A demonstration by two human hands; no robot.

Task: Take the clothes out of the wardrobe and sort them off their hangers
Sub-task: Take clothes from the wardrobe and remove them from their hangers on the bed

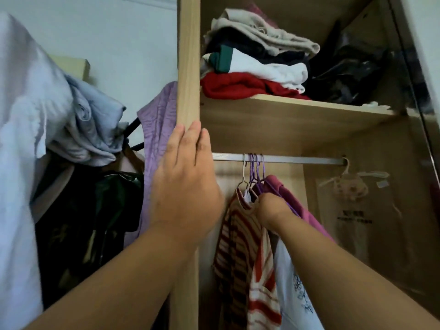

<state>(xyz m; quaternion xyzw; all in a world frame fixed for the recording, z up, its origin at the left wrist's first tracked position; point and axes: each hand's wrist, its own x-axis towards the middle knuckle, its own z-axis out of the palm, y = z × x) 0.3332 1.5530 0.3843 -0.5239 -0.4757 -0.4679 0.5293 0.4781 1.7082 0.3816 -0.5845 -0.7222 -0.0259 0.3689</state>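
The head view looks into the open wardrobe (188, 67). Above both hands its shelf (285, 120) carries a stack of folded clothes (262, 63): a red piece at the bottom, then white with a green band, then dark, and a beige one on top. A black plastic bag (352, 75) is stuffed in to the right of the stack. Under the shelf runs a metal rail (297, 160). Directly above the right hand (271, 210), several purple hangers (256, 167) and one white hanger (244, 172) hook over it, bunched close together. Further right of that hand, a clear cover (352, 198) hangs from the rail on a pale hanger.

The left hand (188, 186) lies flat on the wardrobe's front upright, fingers straight and together, their tips pointing up the wood.

The right hand is bunched into the necklines of the hanging clothes. Its fingers are curled round the purple hangers just below the hooks, though the fingertips are hidden.

A red-and-cream striped top (238, 246) hangs on the left of this hand, and a pink garment (297, 206) drapes past its right. A white garment (292, 282) with a small blue print falls below the wrist.

Left of the left hand, outside the wardrobe, a lilac garment (157, 139) hangs against the upright. Beyond it are crumpled pale blue clothes (90, 129) and dark clothes (95, 210).
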